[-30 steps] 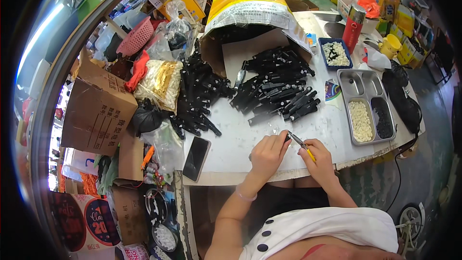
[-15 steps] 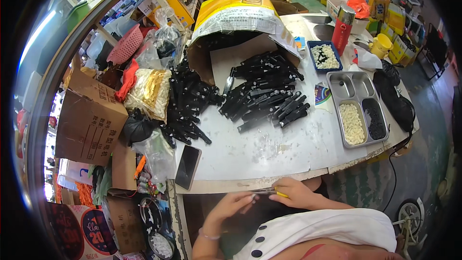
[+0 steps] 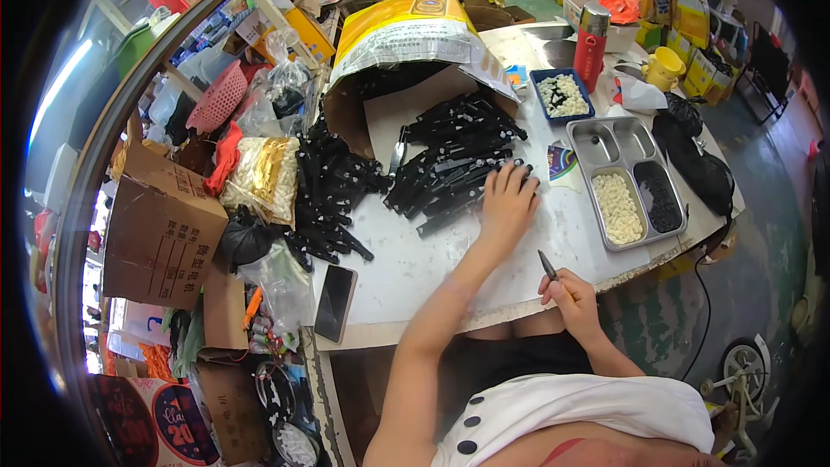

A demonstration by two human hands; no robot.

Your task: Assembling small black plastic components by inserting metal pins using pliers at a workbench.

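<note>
My left hand [image 3: 508, 201] reaches out over the right end of a pile of long black plastic pieces [image 3: 454, 156] on the white table. Its fingers are stretched out and apart, with the tips on the pieces; what lies beneath the palm is hidden. Closer to the front edge, my right hand [image 3: 574, 301] is closed around a slim pointed tool [image 3: 546, 265], whose dark grey tip sticks up toward the far left. The fingers cover the tool's other end. A second heap of black pieces [image 3: 333, 182] lies farther left.
A steel divided tray [image 3: 596, 171] with white and black small parts stands at right, below a blue tray [image 3: 590, 107]. Behind are a red thermos [image 3: 590, 47] and yellow mug [image 3: 663, 69]. A tipped carton [image 3: 346, 112] opens over the pile. A phone [image 3: 336, 303] lies front left.
My hands were together at the table's front edge. The left has moved forward onto the black pieces; the right has shifted right and up with the tool, its yellow part now hidden.
</note>
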